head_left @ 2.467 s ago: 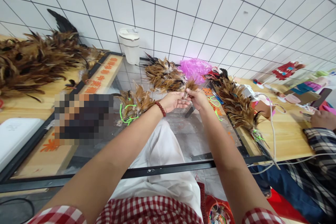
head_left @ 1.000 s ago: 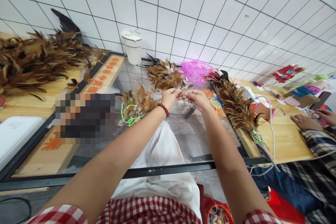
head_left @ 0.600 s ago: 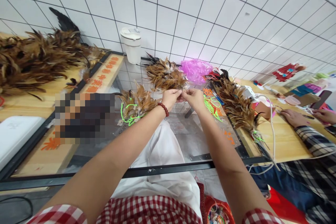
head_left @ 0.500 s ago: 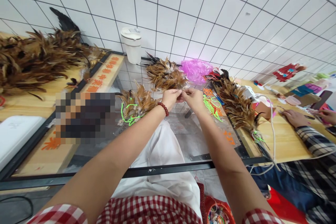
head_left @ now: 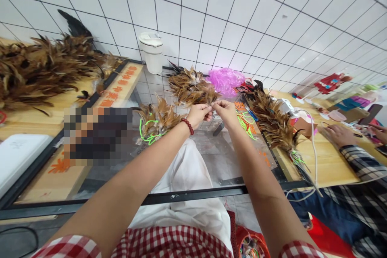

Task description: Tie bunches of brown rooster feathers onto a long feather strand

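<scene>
Over the glass tabletop (head_left: 211,161), my left hand (head_left: 198,115) and my right hand (head_left: 225,113) meet, both closed in a pinch. What lies between the fingertips is too small to make out. Brown feather tips show just beyond them, and I cannot tell whether these are held or belong to the feather pile (head_left: 192,84) behind. A smaller feather bunch (head_left: 161,119), with bright green cord (head_left: 148,141) around its base, lies left of my left hand. More green and red cord (head_left: 246,125) lies beside my right wrist, partly hidden by it.
A white lidded cup (head_left: 152,54) and a crumpled pink plastic bag (head_left: 226,80) stand by the tiled wall. Feathers (head_left: 270,115) line the right edge; a large heap (head_left: 36,72) is at left. A white cable (head_left: 314,149) and a co-worker's hand (head_left: 340,135) are at right.
My fingertips have shifted slightly: the right hand is a little farther out and up, and the fingers of both hands are a bit farther apart. More feather tips show beyond them.
</scene>
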### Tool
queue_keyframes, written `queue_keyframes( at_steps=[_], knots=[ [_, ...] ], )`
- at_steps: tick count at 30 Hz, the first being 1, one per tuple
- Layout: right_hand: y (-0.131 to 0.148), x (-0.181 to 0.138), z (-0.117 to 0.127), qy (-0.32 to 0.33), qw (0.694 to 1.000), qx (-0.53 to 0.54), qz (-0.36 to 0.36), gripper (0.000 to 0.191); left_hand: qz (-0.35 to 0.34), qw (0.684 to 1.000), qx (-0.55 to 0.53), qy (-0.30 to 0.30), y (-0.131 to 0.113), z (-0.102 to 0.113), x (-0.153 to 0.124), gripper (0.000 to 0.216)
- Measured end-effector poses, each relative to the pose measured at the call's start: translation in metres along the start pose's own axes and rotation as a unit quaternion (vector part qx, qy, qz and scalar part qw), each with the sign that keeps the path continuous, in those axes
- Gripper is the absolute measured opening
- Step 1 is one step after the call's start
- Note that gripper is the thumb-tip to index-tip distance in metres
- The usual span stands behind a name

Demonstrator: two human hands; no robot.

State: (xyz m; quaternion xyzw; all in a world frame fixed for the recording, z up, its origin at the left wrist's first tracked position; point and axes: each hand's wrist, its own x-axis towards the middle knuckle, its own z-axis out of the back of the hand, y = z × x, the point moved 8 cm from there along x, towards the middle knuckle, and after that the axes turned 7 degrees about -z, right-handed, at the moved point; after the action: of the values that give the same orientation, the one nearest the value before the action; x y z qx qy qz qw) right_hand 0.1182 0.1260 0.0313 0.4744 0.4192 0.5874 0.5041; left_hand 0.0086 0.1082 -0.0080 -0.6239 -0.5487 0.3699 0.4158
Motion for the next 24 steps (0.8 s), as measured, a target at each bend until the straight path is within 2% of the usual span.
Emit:
queue_keyframes(
  at_steps=[4, 6, 10, 12, 18, 21, 24],
  knots=[
    [-0.005, 0.000, 0.003, 0.004, 0.999, 0.042, -0.034, 0.024, 0.020, 0.999, -0.020, 0.035, 0.004, -0.004, -0.001, 0.019],
    [-0.007, 0.000, 0.002, 0.028, 0.995, 0.071, -0.063, 0.030, 0.029, 0.998, -0.040, 0.050, 0.004, -0.004, -0.001, 0.015],
    [-0.011, -0.009, -0.018, 0.177, 0.969, 0.117, -0.130, 0.042, 0.075, 0.990, -0.061, 0.106, 0.008, -0.008, -0.004, 0.014],
    [-0.012, -0.011, -0.022, 0.206, 0.958, 0.135, -0.143, 0.046, 0.101, 0.984, -0.064, 0.132, 0.011, -0.011, -0.007, 0.015],
    [-0.016, -0.004, -0.011, 0.114, 0.982, 0.091, -0.121, 0.049, 0.125, 0.976, -0.096, 0.148, 0.014, -0.016, -0.010, 0.014],
    [-0.017, -0.001, -0.006, 0.073, 0.989, 0.081, -0.102, 0.051, 0.120, 0.978, -0.105, 0.134, 0.015, -0.016, -0.009, 0.013],
    [-0.017, 0.001, -0.007, 0.066, 0.990, 0.098, -0.083, 0.047, 0.106, 0.984, -0.094, 0.106, 0.015, -0.015, -0.007, 0.011]
  ],
)
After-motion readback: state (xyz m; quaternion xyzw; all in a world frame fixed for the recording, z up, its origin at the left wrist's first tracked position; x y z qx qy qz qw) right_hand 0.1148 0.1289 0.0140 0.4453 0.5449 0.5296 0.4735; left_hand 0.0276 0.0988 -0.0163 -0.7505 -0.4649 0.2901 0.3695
